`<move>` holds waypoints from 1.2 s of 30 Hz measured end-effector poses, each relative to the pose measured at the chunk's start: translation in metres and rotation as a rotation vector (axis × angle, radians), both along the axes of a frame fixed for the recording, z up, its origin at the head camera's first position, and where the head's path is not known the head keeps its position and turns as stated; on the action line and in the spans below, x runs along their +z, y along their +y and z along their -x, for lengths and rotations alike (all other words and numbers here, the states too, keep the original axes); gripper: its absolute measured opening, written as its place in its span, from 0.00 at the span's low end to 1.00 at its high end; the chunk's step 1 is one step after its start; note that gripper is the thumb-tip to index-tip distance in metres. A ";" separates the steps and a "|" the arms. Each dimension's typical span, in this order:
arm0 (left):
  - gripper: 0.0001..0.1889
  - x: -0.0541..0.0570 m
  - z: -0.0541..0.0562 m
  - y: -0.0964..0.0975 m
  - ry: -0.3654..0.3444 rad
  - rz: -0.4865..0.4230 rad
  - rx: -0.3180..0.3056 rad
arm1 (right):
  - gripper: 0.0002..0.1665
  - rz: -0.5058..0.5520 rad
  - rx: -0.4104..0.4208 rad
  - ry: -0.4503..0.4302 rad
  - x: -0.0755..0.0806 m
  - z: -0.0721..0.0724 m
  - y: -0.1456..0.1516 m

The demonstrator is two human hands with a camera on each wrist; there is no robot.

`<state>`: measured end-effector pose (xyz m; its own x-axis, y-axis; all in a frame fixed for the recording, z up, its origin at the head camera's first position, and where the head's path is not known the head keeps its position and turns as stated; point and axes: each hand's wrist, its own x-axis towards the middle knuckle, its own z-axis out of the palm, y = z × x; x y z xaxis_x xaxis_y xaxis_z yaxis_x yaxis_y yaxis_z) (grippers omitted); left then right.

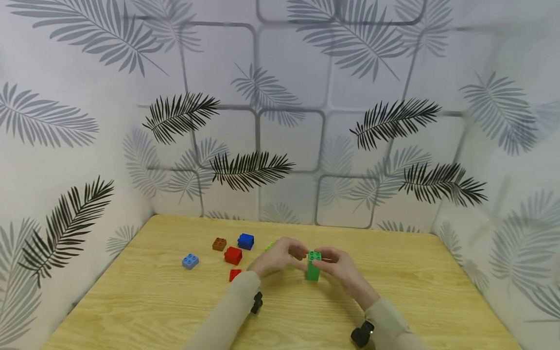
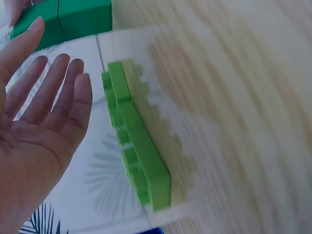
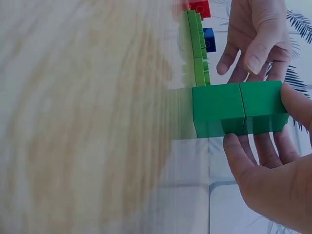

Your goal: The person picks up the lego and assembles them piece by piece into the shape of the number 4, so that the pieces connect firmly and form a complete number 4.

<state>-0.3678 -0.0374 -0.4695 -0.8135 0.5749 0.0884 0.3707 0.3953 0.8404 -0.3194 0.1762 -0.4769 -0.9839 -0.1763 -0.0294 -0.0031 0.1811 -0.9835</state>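
Note:
A stack of two green toy building blocks (image 1: 312,273) stands upright on the wooden table. My right hand (image 1: 344,270) holds it, thumb on the near side of the upper block and fingers along the far side; the right wrist view shows this grip on the green blocks (image 3: 218,111). Beside the stack, to its left, my left hand (image 1: 280,256) has its fingers spread loosely with nothing in them, as the palm (image 2: 34,141) shows. Light green flat bricks (image 2: 141,146) lie studs up behind the left hand, mostly hidden by it in the head view.
Left of the hands lie a red block (image 1: 233,255), a dark blue block (image 1: 246,241), a brown brick (image 1: 219,244), a light blue brick (image 1: 190,261) and a small red piece (image 1: 235,275) partly behind the left sleeve. A leaf-patterned curtain (image 1: 288,141) borders the table.

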 end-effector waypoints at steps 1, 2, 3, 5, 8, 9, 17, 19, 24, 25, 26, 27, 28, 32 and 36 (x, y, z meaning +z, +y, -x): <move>0.18 0.001 0.001 -0.003 -0.004 0.012 0.009 | 0.27 0.006 -0.002 -0.005 -0.001 0.000 0.000; 0.18 0.001 0.002 -0.005 -0.004 0.022 0.017 | 0.27 0.010 -0.005 -0.007 -0.001 0.001 0.000; 0.18 0.001 0.003 -0.008 -0.002 0.032 0.022 | 0.28 0.016 -0.008 -0.009 -0.001 0.001 0.000; 0.18 0.002 0.005 -0.012 0.005 0.057 0.035 | 0.28 0.024 -0.010 -0.010 -0.002 0.001 0.000; 0.19 0.000 0.009 -0.018 0.030 0.103 0.043 | 0.28 0.028 -0.007 -0.010 -0.002 0.000 0.001; 0.20 0.000 0.010 -0.020 0.037 0.120 0.045 | 0.28 0.031 -0.005 -0.012 -0.002 0.000 0.001; 0.25 -0.008 0.018 -0.023 0.019 0.222 0.105 | 0.29 0.040 0.019 -0.030 -0.003 0.001 0.002; 0.26 -0.009 0.018 -0.022 0.004 0.225 0.118 | 0.29 0.048 0.020 -0.040 -0.003 0.001 0.002; 0.30 -0.008 0.019 -0.020 -0.019 0.248 0.109 | 0.29 0.059 0.031 -0.052 -0.003 0.001 0.002; 0.30 -0.008 0.020 -0.019 -0.016 0.263 0.100 | 0.29 0.059 0.034 -0.052 -0.003 0.001 0.002; 0.31 -0.007 0.020 -0.018 -0.013 0.280 0.093 | 0.29 0.058 0.038 -0.053 -0.003 0.001 0.003; 0.32 -0.007 0.021 -0.017 -0.010 0.297 0.086 | 0.28 0.056 0.041 -0.053 -0.003 0.001 0.003; 0.32 -0.007 0.021 -0.017 -0.005 0.314 0.082 | 0.29 0.054 0.043 -0.054 -0.002 0.002 0.003; 0.33 -0.006 0.024 -0.014 0.013 0.350 0.074 | 0.29 0.055 0.040 -0.060 -0.002 0.004 0.003; 0.33 -0.006 0.024 -0.016 0.022 0.336 0.069 | 0.29 0.050 0.035 -0.059 -0.002 0.005 0.003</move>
